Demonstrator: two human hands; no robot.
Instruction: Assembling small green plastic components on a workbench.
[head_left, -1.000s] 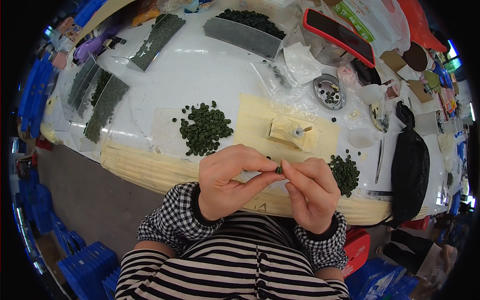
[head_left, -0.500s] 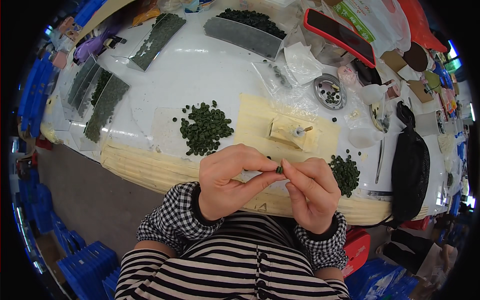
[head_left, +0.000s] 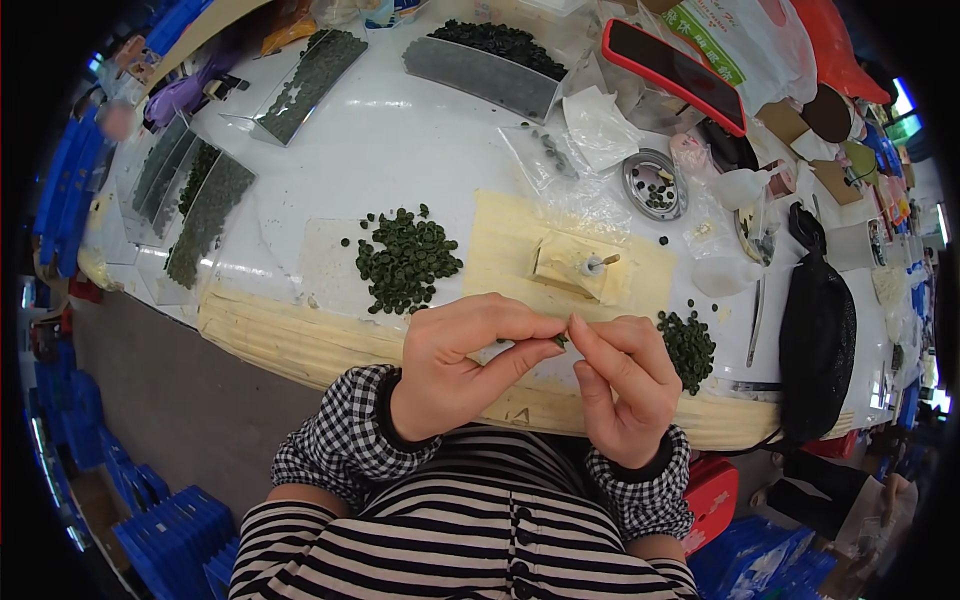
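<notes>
Over the near edge of the table, my left hand (head_left: 470,355) pinches a small dark green disc-like piece (head_left: 561,340) between thumb and forefinger. My right hand (head_left: 630,385) meets it from the other side, fingers curled and fingertips against the piece. Most of the piece is covered by the fingers. Just beyond my left hand lies a loose pile of similar dark green discs (head_left: 405,262). A smaller pile of discs (head_left: 686,350) sits to the right of my right hand. Beyond both hands, a yellowish block with a short upright peg (head_left: 575,265) stands on a yellow sheet (head_left: 490,235).
Clear trays of green pieces (head_left: 485,75) stand at the back and far left. A red-cased phone (head_left: 675,75), a round metal dish (head_left: 655,185), tweezers (head_left: 756,320) and a black mesh bag (head_left: 818,330) lie to the right. Yellow padding (head_left: 270,330) lines the near edge.
My fingertips have closed further over the green piece, so less of it shows. My left hand has tilted slightly; both hands stay together in nearly the same place.
</notes>
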